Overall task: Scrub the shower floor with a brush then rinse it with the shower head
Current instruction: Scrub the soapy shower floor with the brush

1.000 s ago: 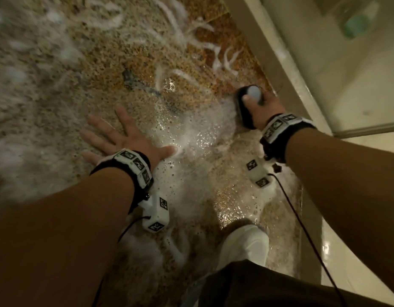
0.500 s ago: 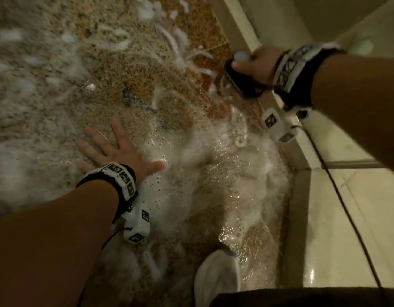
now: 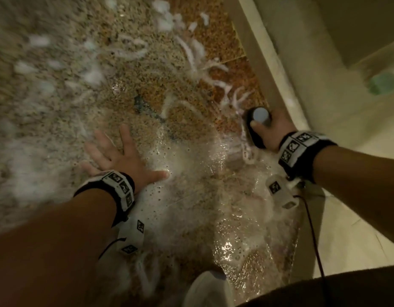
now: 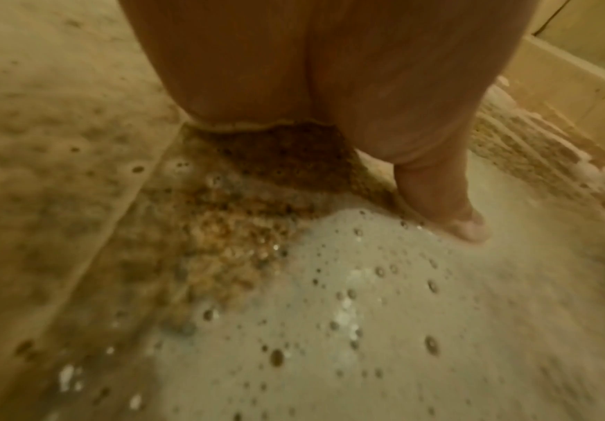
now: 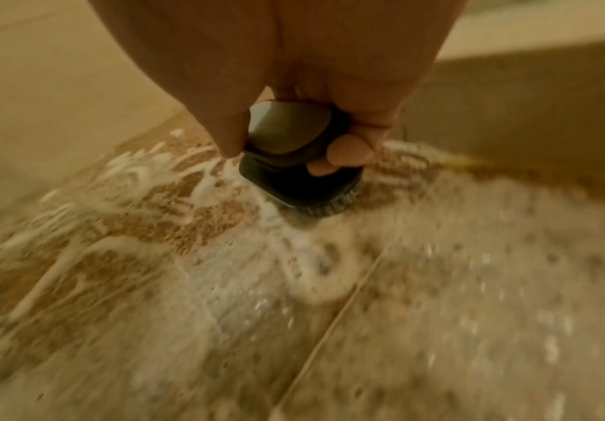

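The brush [image 3: 257, 127] sits bristles-down on the shower floor [image 3: 180, 120], right beside the raised threshold [image 3: 264, 69], with white foam [image 3: 191, 52] streaked just ahead of it. Your right hand [image 3: 272, 131] grips its dark body, fingers [image 5: 347, 155] curled round one side and thumb down the other. Soapy water [image 3: 233, 218] spreads back from the brush toward your white shoe [image 3: 208, 289]. Your left hand [image 3: 118, 156] lies flat on the wet floor, well apart from the brush, fingers spread and straight, thumb tip in bubbly suds [image 4: 365, 299].
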`<state>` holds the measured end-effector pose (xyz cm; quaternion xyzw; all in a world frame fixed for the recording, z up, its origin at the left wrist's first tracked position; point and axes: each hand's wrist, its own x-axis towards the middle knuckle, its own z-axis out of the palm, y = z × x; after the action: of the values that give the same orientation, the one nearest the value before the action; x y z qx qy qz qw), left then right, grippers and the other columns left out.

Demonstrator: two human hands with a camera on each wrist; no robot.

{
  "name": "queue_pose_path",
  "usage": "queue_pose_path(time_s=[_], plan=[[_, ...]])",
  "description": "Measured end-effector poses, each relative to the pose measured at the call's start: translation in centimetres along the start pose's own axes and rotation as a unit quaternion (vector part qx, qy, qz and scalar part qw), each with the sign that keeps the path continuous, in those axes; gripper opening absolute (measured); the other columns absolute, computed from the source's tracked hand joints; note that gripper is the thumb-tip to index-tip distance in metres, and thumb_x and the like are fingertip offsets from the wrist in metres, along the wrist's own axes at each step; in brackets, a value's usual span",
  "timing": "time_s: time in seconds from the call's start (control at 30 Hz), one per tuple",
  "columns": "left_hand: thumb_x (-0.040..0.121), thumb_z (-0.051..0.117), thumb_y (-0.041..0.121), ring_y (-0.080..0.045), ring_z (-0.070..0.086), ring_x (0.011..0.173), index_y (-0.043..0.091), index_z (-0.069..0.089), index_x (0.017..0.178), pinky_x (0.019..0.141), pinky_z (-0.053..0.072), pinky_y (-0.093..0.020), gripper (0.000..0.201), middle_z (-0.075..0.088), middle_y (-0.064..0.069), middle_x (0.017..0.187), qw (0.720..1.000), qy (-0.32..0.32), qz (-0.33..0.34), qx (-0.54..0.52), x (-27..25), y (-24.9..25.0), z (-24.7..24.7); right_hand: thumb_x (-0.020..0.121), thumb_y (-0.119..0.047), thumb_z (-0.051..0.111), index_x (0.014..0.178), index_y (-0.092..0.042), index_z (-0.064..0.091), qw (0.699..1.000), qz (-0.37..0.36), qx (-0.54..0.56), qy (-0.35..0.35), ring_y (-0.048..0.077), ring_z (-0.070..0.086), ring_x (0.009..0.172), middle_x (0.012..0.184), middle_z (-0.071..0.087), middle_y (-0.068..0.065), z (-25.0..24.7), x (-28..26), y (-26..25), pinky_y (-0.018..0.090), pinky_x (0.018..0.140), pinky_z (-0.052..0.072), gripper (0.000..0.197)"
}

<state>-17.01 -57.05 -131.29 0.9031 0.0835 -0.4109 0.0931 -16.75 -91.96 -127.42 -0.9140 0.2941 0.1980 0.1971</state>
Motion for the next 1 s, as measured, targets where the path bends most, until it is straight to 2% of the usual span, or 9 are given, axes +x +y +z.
queue_pose_path(time_s=[0.1, 0.2, 0.33, 0.4, 0.5, 0.67, 0.8, 0.93, 1.0], plan=[[0.046, 0.069, 0.098, -0.051, -0.039, 0.144, 0.041, -0.055, 0.135, 0.115, -0.008, -0.075, 0.163, -0.060, -0.018, 0.145, 1.000, -0.013, -0.013, 0.017, -0.3, 0.2, -0.3, 0.100, -0.048, 0.053, 0.145, -0.009, 0.036, 0.998, 0.052, 0.033, -0.005, 0.041, 0.057, 0.117, 0.135, 0.056, 0.018, 1.7, 0.5, 0.0, 0.040, 0.083, 0.042, 0.063], [0.059, 0.076, 0.087, -0.050, -0.035, 0.146, 0.046, -0.049, 0.141, 0.119, -0.001, -0.071, 0.155, -0.057, -0.015, 0.149, 0.998, -0.052, -0.019, 0.031, -1.1, 0.9, -2.2, 0.099, -0.051, 0.052, 0.149, -0.009, 0.028, 0.996, 0.058, 0.062, -0.006, 0.042, 0.058, 0.115, 0.135, 0.055, 0.021, 1.7, 0.4, 0.3, 0.044, 0.085, 0.045, 0.070], [0.041, 0.082, 0.085, -0.046, 0.002, 0.157, 0.043, -0.015, 0.162, 0.123, 0.023, -0.064, 0.160, -0.015, -0.014, 0.172, 0.998, -0.067, -0.015, 0.003, -2.0, 0.6, -6.7, 0.098, -0.054, 0.052, 0.151, -0.011, 0.023, 0.991, 0.092, 0.082, -0.055, 0.043, 0.057, 0.114, 0.138, 0.052, 0.025, 1.2, -0.2, -0.5, 0.048, 0.085, 0.048, 0.074], [0.051, 0.085, 0.077, -0.046, 0.013, 0.156, 0.040, -0.008, 0.163, 0.120, 0.031, -0.061, 0.151, -0.009, -0.013, 0.172, 0.999, -0.038, -0.028, -0.004, -2.0, 0.3, -8.0, 0.098, -0.051, 0.055, 0.145, -0.009, 0.030, 0.988, 0.095, 0.114, -0.037, 0.042, 0.057, 0.112, 0.133, 0.053, 0.024, 1.0, -0.2, -0.8, 0.054, 0.093, 0.049, 0.068], [0.065, 0.087, 0.069, -0.045, 0.007, 0.157, 0.041, -0.010, 0.163, 0.121, 0.028, -0.061, 0.141, -0.017, -0.012, 0.171, 0.998, -0.017, -0.057, -0.009, -1.1, -0.2, -7.9, 0.099, -0.049, 0.054, 0.142, -0.007, 0.033, 0.990, 0.094, 0.098, -0.039, 0.043, 0.056, 0.114, 0.134, 0.053, 0.024, 0.9, -0.2, -1.0, 0.049, 0.091, 0.046, 0.064], [0.057, 0.084, 0.079, -0.046, -0.004, 0.156, 0.033, -0.014, 0.162, 0.123, 0.019, -0.064, 0.151, -0.017, -0.020, 0.168, 0.996, 0.043, -0.067, 0.035, 1.5, 0.0, -5.8, 0.099, -0.050, 0.053, 0.142, -0.005, 0.039, 0.997, 0.030, 0.000, -0.064, 0.038, 0.058, 0.107, 0.129, 0.056, 0.018, 0.1, 0.4, -0.8, 0.036, 0.078, 0.038, 0.064], [0.053, 0.081, 0.085, -0.049, -0.019, 0.154, 0.030, -0.031, 0.157, 0.123, 0.010, -0.069, 0.163, -0.039, -0.024, 0.160, 0.996, 0.018, -0.080, 0.045, 2.6, 1.6, -4.8, 0.099, -0.048, 0.056, 0.135, -0.009, 0.052, 0.994, -0.017, -0.073, -0.082, 0.031, 0.058, 0.093, 0.119, 0.063, 0.018, -3.4, 0.5, -1.9, 0.034, 0.076, 0.042, 0.053], [0.037, 0.072, 0.098, -0.053, -0.030, 0.149, 0.031, -0.045, 0.148, 0.122, 0.002, -0.071, 0.175, -0.051, -0.024, 0.151, 0.995, -0.019, -0.083, 0.043, 3.4, 1.4, -4.9, 0.097, -0.052, 0.057, 0.102, -0.004, 0.064, 0.994, -0.032, -0.094, -0.055, 0.030, 0.061, 0.070, 0.082, 0.066, 0.015, -8.5, 2.2, -5.8, 0.037, 0.063, 0.047, 0.048], [0.033, 0.068, 0.101, -0.052, -0.034, 0.147, 0.032, -0.048, 0.146, 0.121, 0.000, -0.072, 0.176, -0.056, -0.021, 0.148, 0.997, -0.028, -0.067, 0.033, 3.4, 0.8, -4.9, 0.097, -0.053, 0.057, 0.095, -0.005, 0.062, 0.994, -0.036, -0.102, -0.028, 0.034, 0.064, 0.073, 0.080, 0.066, 0.015, -11.1, 3.0, -8.2, 0.043, 0.072, 0.054, 0.048]])
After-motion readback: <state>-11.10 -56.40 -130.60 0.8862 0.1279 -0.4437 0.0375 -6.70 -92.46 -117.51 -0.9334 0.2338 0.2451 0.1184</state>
